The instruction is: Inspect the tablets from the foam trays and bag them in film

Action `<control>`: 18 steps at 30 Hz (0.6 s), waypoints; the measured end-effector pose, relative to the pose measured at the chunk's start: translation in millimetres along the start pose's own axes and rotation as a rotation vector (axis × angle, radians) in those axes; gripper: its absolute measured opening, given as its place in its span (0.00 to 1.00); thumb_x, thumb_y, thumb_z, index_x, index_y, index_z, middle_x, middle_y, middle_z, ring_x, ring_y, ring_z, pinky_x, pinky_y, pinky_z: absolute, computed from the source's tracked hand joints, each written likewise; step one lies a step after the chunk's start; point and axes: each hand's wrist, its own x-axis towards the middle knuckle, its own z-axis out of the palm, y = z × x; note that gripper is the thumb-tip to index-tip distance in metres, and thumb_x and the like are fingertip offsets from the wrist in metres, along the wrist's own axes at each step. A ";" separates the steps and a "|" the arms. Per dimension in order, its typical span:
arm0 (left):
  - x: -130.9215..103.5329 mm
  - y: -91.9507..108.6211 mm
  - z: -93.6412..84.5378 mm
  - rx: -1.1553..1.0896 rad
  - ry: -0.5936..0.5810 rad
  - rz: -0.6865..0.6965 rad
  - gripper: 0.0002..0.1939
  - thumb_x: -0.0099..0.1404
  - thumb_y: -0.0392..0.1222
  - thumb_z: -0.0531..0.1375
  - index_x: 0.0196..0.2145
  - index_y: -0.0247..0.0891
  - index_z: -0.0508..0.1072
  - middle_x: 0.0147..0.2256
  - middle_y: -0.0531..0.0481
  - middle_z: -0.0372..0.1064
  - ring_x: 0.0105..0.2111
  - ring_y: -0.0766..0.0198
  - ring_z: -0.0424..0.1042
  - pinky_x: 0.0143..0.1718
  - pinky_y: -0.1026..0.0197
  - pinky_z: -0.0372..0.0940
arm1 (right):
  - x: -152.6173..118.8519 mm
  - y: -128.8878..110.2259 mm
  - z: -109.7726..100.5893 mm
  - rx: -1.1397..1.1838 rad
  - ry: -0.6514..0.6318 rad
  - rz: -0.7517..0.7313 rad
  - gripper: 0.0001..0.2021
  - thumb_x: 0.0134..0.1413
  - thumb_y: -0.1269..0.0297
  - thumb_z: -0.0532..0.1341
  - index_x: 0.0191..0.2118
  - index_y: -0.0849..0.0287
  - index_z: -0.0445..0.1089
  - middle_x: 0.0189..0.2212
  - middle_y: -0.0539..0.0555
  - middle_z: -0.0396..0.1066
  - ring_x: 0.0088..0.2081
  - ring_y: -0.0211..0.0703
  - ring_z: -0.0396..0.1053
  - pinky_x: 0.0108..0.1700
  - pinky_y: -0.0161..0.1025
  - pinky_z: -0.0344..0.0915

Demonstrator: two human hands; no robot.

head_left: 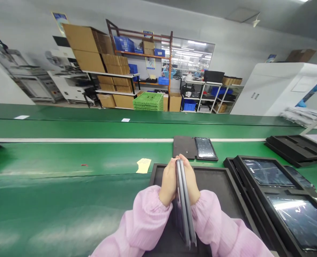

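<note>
Two thin grey tablets (185, 210) stand on edge, side by side, between my hands. My left hand (169, 180) presses against the left face, and my right hand (190, 180) presses against the right face. Both hands are closed on the pair near its far end. Below them lies a black foam tray (217, 185) with a raised rim; I cannot tell whether the tablets' lower edges touch it. Just beyond my fingertips, a dark flat pad (183, 147) lies beside a tablet with a shiny screen (206, 148).
Stacked black trays (268, 191) on the right hold several glossy-screened tablets. More black trays (300, 146) sit farther back. A torn yellow paper (143, 165) lies on the green bench (67, 207). Across it stand shelves, cardboard boxes (84, 46) and green crates (148, 101).
</note>
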 end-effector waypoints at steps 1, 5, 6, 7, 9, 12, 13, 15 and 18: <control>0.5 0.1 0.3 -0.004 0.004 -0.004 0.29 0.56 0.65 0.51 0.33 0.33 0.72 0.35 0.43 0.74 0.40 0.56 0.72 0.45 0.56 0.64 | 1.7 1.0 0.0 0.004 0.001 0.001 0.27 0.40 0.60 0.62 0.49 0.59 0.59 0.46 0.57 0.67 0.43 0.48 0.68 0.47 0.42 0.66; 4.0 -3.1 0.7 -0.026 0.006 -0.007 0.28 0.58 0.64 0.51 0.34 0.33 0.72 0.35 0.43 0.73 0.40 0.57 0.72 0.45 0.57 0.64 | 7.4 3.9 -0.9 0.011 -0.004 -0.006 0.25 0.39 0.60 0.62 0.47 0.58 0.61 0.39 0.53 0.70 0.42 0.47 0.69 0.43 0.41 0.67; 5.3 -4.5 0.6 -0.035 0.007 -0.005 0.28 0.57 0.63 0.51 0.34 0.32 0.72 0.37 0.43 0.73 0.41 0.56 0.71 0.46 0.57 0.63 | 8.6 4.3 -1.2 0.015 -0.009 -0.007 0.24 0.39 0.59 0.62 0.46 0.57 0.61 0.38 0.53 0.70 0.42 0.47 0.69 0.43 0.41 0.67; 6.5 -6.0 0.5 -0.045 0.007 -0.007 0.28 0.57 0.63 0.52 0.35 0.32 0.72 0.38 0.43 0.73 0.42 0.56 0.71 0.47 0.57 0.62 | 9.7 4.8 -1.6 0.018 -0.016 -0.006 0.24 0.39 0.58 0.62 0.46 0.57 0.61 0.37 0.52 0.70 0.42 0.47 0.69 0.42 0.41 0.68; 8.7 -9.1 0.2 -0.060 0.011 -0.014 0.28 0.57 0.64 0.52 0.34 0.33 0.72 0.37 0.43 0.73 0.42 0.56 0.71 0.47 0.56 0.62 | 12.0 5.7 -2.4 0.023 -0.035 -0.003 0.24 0.39 0.57 0.62 0.46 0.57 0.61 0.36 0.52 0.70 0.41 0.47 0.69 0.41 0.41 0.68; 10.6 -11.8 0.6 -0.073 0.025 -0.016 0.27 0.57 0.63 0.52 0.33 0.33 0.71 0.36 0.43 0.73 0.41 0.56 0.71 0.46 0.55 0.63 | 15.8 7.4 -3.2 0.015 -0.062 -0.003 0.24 0.38 0.57 0.62 0.44 0.57 0.61 0.34 0.52 0.71 0.42 0.48 0.69 0.40 0.41 0.68; 11.0 -11.4 1.2 -0.078 0.030 -0.014 0.27 0.57 0.63 0.52 0.33 0.33 0.71 0.36 0.43 0.72 0.41 0.56 0.71 0.46 0.55 0.63 | 17.4 8.0 -3.2 0.007 -0.066 -0.006 0.23 0.38 0.57 0.63 0.43 0.57 0.62 0.34 0.52 0.71 0.42 0.48 0.69 0.40 0.41 0.68; 12.1 -8.3 3.1 -0.089 0.032 -0.015 0.27 0.57 0.63 0.52 0.34 0.33 0.71 0.38 0.42 0.72 0.42 0.55 0.71 0.48 0.55 0.62 | 20.8 9.0 -2.9 -0.012 -0.069 -0.014 0.22 0.39 0.56 0.62 0.43 0.58 0.62 0.33 0.52 0.71 0.42 0.48 0.69 0.40 0.41 0.68; 14.5 -2.3 6.0 -0.082 0.022 -0.021 0.28 0.58 0.63 0.51 0.34 0.33 0.70 0.38 0.41 0.71 0.41 0.55 0.70 0.47 0.53 0.62 | 25.1 9.9 -2.8 -0.053 -0.074 -0.036 0.21 0.41 0.54 0.60 0.43 0.59 0.62 0.35 0.54 0.72 0.42 0.49 0.69 0.41 0.42 0.69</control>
